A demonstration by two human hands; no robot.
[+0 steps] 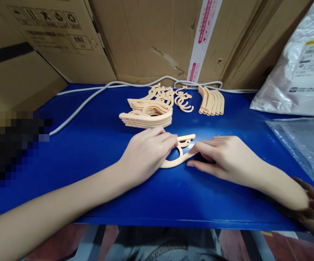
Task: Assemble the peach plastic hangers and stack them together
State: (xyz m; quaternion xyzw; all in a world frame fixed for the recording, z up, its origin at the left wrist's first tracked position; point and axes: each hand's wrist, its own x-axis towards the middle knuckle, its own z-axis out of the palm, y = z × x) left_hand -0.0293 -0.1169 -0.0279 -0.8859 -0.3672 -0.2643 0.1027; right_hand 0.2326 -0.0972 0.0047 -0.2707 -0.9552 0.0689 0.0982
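A cream plastic folding hanger [184, 157] lies low over the blue table in front of me, its curved arm and ring showing between my hands. My left hand [150, 152] is closed around its left part and hides that side. The fingers and thumb of my right hand [222, 156] pinch the right end of the curved arm. Just beyond my left hand is a stack of folded hangers [148, 119]. Loose hooks [183, 102] lie behind the hanger, and a row of separate hanger arms [211, 101] is to their right.
Cardboard boxes [151, 40] stand along the back of the blue table [97, 156]. A white cable [83, 108] runs in front of them. At the right lie a white parcel bag [295, 72] and a clear plastic bag [306, 145]. A pixelated dark area covers the left side.
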